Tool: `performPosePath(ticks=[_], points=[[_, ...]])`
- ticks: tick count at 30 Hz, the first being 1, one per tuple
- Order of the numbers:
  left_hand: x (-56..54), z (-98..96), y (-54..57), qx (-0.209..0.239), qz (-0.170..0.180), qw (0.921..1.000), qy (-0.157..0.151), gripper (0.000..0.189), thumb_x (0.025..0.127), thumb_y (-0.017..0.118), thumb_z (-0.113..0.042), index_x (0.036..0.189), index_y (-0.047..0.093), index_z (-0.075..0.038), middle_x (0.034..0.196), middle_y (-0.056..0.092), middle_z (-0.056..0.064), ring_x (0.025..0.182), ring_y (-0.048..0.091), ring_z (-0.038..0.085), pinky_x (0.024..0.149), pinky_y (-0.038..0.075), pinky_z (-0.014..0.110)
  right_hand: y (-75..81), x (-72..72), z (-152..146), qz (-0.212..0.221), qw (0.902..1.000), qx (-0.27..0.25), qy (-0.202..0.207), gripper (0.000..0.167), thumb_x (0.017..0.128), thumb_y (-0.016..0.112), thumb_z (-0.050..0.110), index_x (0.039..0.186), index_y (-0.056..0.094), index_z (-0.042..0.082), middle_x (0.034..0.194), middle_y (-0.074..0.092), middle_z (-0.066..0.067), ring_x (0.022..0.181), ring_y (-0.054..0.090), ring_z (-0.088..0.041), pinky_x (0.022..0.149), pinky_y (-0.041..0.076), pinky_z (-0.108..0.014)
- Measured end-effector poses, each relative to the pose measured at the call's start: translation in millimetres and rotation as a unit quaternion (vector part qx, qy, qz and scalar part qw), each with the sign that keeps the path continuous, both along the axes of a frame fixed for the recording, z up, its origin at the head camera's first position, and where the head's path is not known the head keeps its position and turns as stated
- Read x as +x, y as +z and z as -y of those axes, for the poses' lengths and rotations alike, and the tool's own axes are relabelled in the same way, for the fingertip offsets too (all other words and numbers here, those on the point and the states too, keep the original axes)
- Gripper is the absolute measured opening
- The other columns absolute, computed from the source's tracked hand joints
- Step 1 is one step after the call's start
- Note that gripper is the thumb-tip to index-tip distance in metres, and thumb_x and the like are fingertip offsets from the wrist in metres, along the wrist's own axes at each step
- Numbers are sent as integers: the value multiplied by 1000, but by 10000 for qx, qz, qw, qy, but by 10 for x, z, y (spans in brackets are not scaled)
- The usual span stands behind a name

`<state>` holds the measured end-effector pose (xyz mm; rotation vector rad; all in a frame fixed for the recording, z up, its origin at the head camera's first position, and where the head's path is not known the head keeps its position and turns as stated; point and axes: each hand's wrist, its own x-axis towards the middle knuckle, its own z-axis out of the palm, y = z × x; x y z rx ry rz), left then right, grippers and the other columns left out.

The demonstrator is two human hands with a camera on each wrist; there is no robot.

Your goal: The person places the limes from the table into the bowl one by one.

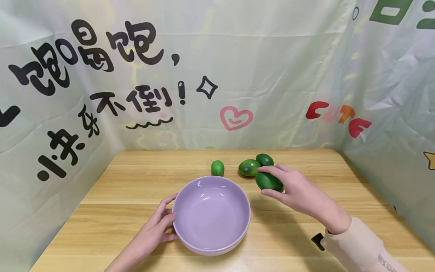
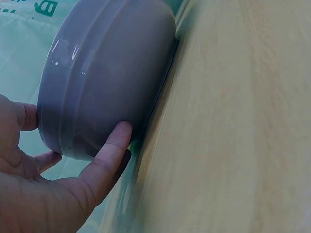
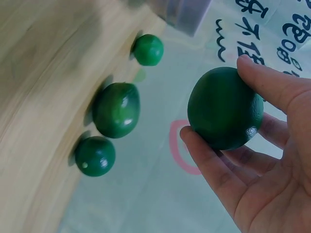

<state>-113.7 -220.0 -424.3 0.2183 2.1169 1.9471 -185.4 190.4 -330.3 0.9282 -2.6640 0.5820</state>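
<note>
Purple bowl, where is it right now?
Head view, lower centre: the purple bowl stands on the wooden table, left hand against its left side, lime just beyond its far rim.

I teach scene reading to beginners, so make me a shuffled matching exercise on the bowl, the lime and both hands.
Column one:
1. Bowl
2. Right hand
3. Lime
4. Left hand

Column two:
a. gripping a dark green fruit
b. touching the bowl's side
c. light purple
d. on the table, just beyond the bowl

Right pairs: 1-c, 2-a, 3-d, 4-b.
</note>
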Motion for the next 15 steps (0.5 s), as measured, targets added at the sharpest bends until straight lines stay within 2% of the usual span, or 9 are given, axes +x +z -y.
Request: performPosePath(ticks=[6,15], points=[[-3,-9,3,-3,43,10000,57,59,116,47,-31,170,22,-24,150,43,32,124,66,34,98,67,42,35,63,80,38,9999,-47,157,56,91,89,25,142,67,17,118,70,-7,94,68,-13,75,65,-27],[-9,-8,-4,-22,44,10000,72,59,116,47,-31,170,23,-25,150,43,32,123,66,33,98,67,41,51,119,222,75,9993,-83,358,57,91,88,28,143,66,19,125,68,-7,104,70,-17,82,67,-32]])
